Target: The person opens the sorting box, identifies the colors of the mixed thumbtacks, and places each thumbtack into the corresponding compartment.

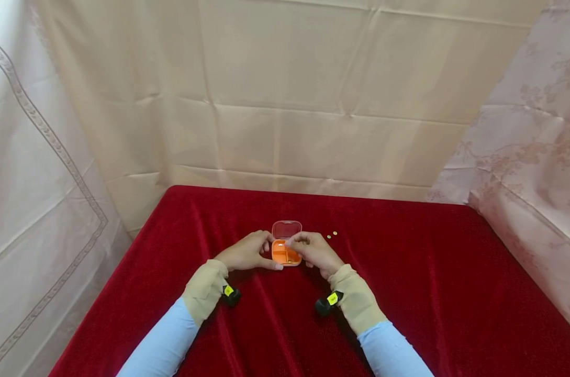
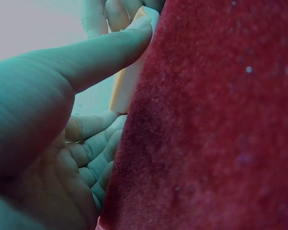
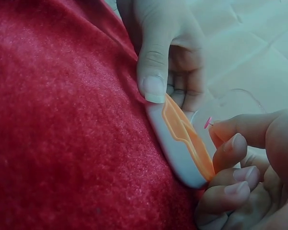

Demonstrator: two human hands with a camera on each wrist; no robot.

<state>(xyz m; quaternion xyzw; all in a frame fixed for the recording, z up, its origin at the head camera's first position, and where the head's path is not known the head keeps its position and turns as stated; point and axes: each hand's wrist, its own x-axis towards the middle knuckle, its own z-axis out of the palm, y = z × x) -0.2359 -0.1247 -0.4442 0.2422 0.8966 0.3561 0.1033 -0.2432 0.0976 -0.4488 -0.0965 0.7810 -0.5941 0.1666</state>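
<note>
A small orange pill box [image 1: 278, 256] with divided compartments lies on the red cloth, its clear lid [image 1: 287, 229] standing raised at the back. My left hand [image 1: 247, 252] holds the box from the left, thumb on the front edge and fingers behind. Over the right part of the box, my right hand [image 1: 316, 252] pinches a tiny pink-headed pin [image 3: 208, 122] between thumb and forefinger; its exact kind is unclear. Its lower fingers come close to the box's white outer wall [image 3: 180, 160]. A tiny shiny piece [image 1: 289, 261] sits in the front right compartment.
Two tiny yellowish pieces [image 1: 332, 235] lie on the cloth right of the box. The red velvet cloth [image 1: 407, 272] covers the table to its edges. Beige curtains [image 1: 285, 104] hang behind, and pale patterned drapes stand at both sides.
</note>
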